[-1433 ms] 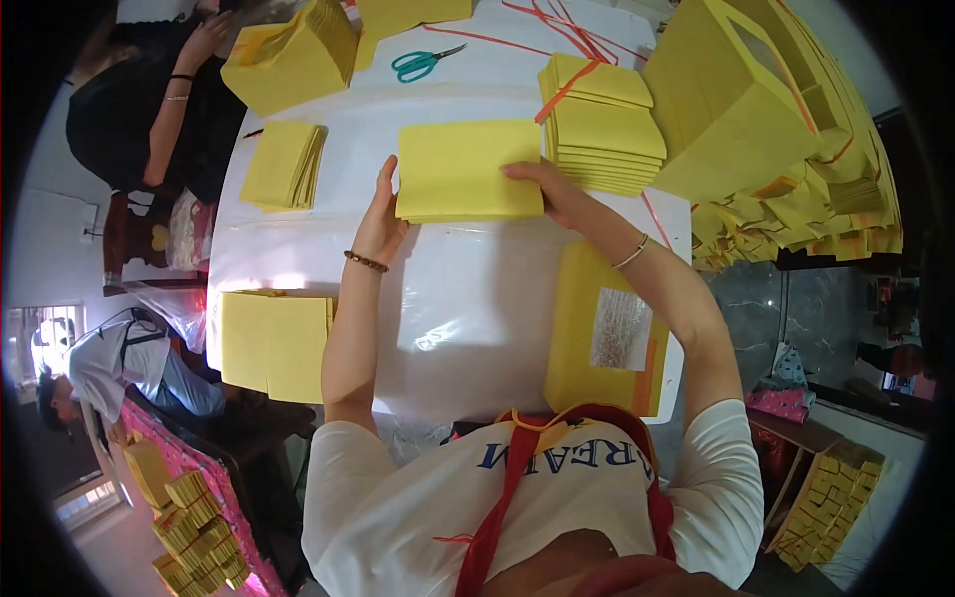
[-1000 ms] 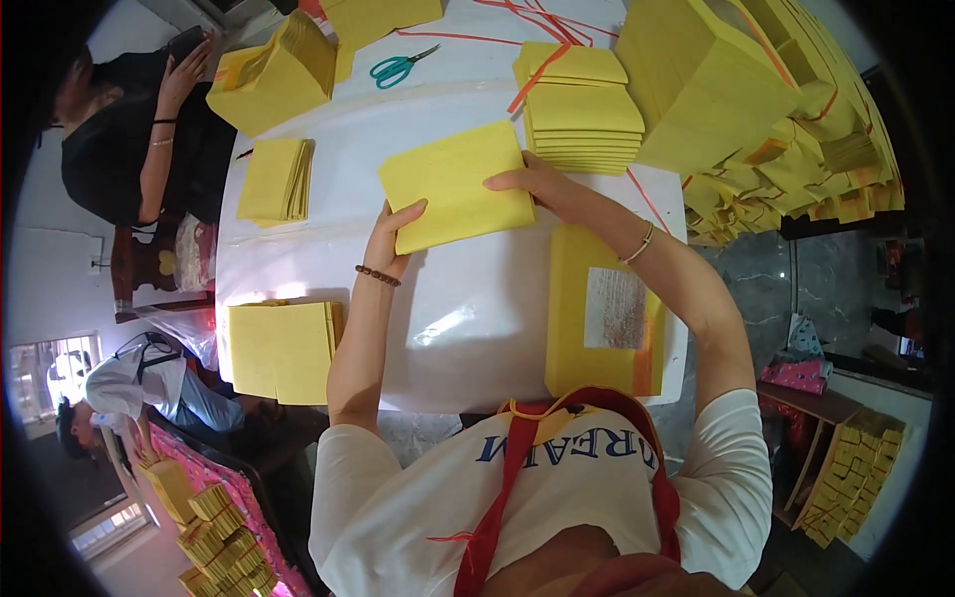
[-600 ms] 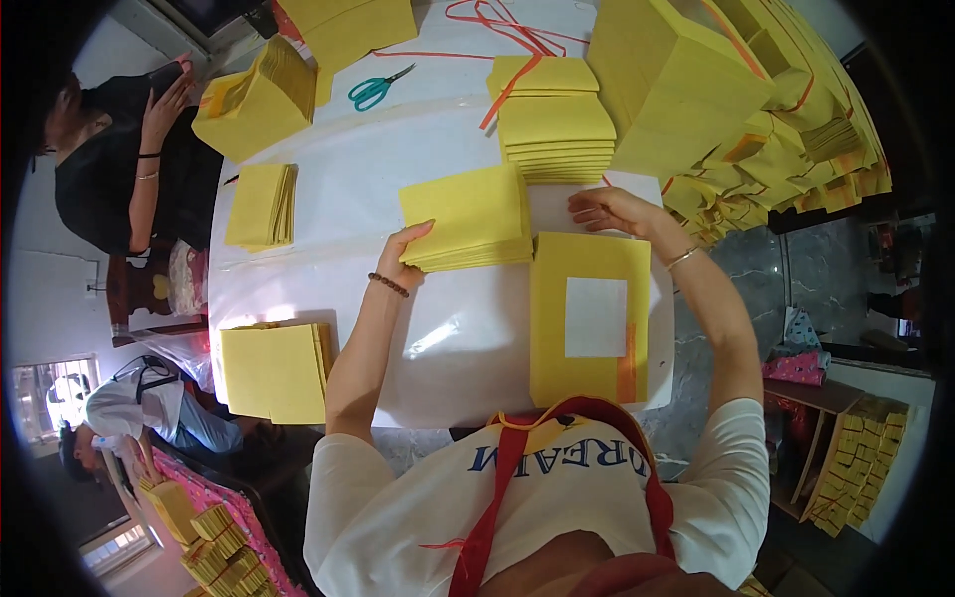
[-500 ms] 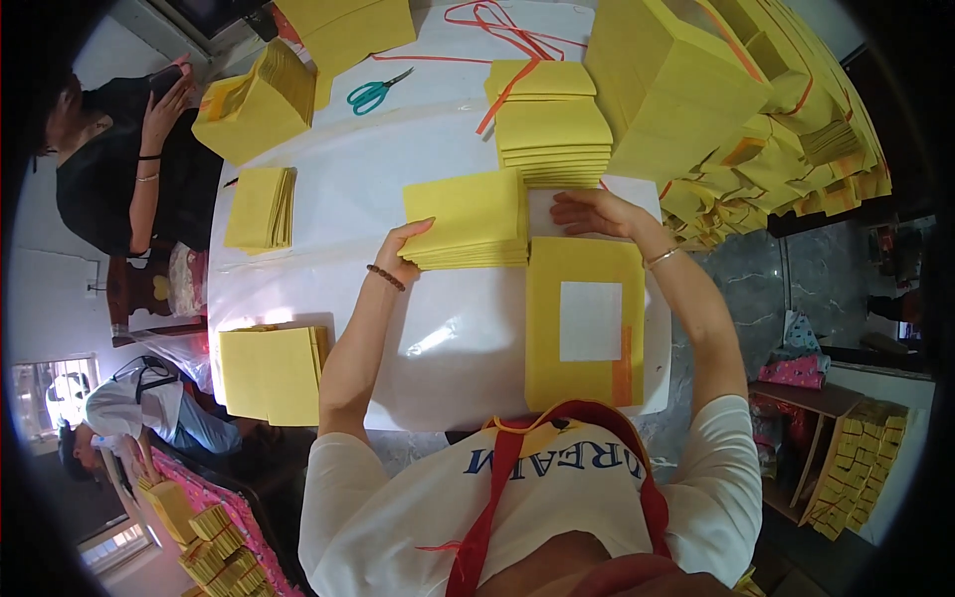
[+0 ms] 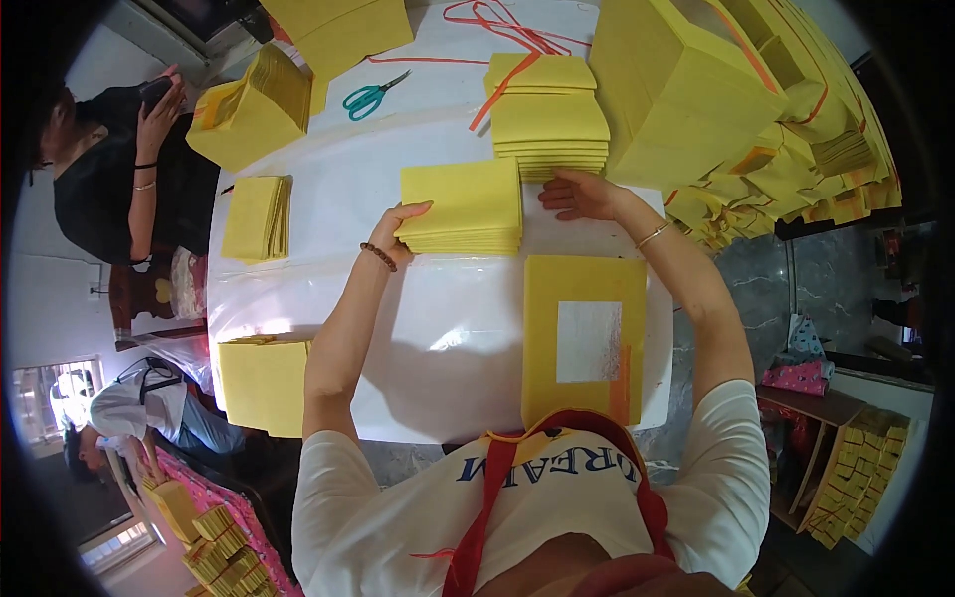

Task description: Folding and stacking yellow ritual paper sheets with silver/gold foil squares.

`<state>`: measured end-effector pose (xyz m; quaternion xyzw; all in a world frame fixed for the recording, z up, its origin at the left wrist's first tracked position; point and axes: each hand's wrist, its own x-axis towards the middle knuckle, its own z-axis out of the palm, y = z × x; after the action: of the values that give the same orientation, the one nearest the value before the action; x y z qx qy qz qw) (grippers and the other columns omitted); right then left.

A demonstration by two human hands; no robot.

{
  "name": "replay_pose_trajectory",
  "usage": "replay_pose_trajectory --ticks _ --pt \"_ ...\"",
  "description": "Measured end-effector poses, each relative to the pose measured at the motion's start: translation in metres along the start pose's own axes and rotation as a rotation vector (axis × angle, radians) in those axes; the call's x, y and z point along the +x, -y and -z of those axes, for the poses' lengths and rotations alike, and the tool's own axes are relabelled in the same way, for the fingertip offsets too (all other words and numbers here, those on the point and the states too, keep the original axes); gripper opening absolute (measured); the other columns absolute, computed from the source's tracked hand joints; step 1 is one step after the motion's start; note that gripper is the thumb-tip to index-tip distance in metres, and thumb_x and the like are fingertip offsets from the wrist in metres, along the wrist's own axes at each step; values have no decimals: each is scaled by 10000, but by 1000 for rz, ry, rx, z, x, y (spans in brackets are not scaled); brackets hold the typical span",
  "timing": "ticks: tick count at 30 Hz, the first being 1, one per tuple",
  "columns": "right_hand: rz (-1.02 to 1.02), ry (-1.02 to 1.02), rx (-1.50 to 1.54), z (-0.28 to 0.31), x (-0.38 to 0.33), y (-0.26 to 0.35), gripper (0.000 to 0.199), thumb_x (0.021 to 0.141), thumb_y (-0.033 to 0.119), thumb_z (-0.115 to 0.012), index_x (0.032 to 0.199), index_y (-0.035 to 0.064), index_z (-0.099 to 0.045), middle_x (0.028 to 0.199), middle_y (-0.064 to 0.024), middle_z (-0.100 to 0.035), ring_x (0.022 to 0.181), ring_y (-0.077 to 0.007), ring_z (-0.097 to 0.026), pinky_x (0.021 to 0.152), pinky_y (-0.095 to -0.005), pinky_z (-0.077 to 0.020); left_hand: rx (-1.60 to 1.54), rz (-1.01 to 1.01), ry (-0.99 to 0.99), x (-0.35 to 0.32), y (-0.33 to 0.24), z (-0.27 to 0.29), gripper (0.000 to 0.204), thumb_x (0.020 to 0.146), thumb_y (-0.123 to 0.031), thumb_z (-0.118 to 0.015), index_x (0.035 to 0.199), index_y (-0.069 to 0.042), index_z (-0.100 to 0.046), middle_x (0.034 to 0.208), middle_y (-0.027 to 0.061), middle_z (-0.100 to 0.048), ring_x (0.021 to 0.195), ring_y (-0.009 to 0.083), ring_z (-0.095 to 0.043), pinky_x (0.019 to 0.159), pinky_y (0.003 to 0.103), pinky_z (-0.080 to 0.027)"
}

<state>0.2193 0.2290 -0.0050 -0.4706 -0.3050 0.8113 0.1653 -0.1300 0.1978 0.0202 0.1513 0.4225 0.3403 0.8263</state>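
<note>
Stack of yellow sheets [image 5: 463, 207] just slid left; left hand [image 5: 406, 221] grips its edge, right hand [image 5: 580, 195] released, resting flat on the worktop [image 5: 438, 328].

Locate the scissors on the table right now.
The teal-handled scissors lie at the table's far left in the head view, beside a red string, beyond the yellow stack under the left hand.

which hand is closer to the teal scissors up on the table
The left. The left hand grips the left edge of the yellow paper stack, below the teal scissors. The right hand rests at the stack's right side, farther off.
</note>
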Motion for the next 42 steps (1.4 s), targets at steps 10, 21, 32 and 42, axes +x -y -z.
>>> replay_pose_trajectory --ticks 10,21,32,42 --pt "84 -114 97 9 26 22 728 837 517 -510 1300 -16 -332 1275 -153 -435 1158 -244 -435 952 -414 -356 34 -35 33 29 -15 -7 305 787 -170 -627 1041 -14 -561 1011 97 -603 899 198 -596 767 321 -490" --pt "163 -224 155 13 42 29 730 833 551 -489 1284 -1 -332 1285 -155 -427 1167 -270 -435 963 -437 -344 -17 -50 36 39 -11 -29 305 799 -187 -612 1051 -22 -562 1023 83 -606 920 198 -592 787 325 -483" --pt "59 -241 -6 13 -78 -25 967 799 727 -250 1392 -19 -86 1415 -207 -225 1247 -310 -341 1021 -476 -230 21 -29 136 74 31 -88 329 804 -147 -601 1087 7 -535 1057 110 -595 938 211 -595 837 340 -478" --pt "107 -319 -23 -6 -82 -33 1018 765 735 -355 1390 -15 -65 1397 -230 -185 1160 -326 -431 969 -451 -312 271 -59 126 91 28 -118 334 820 -185 -598 1090 -1 -528 1024 113 -603 903 201 -605 798 341 -496"
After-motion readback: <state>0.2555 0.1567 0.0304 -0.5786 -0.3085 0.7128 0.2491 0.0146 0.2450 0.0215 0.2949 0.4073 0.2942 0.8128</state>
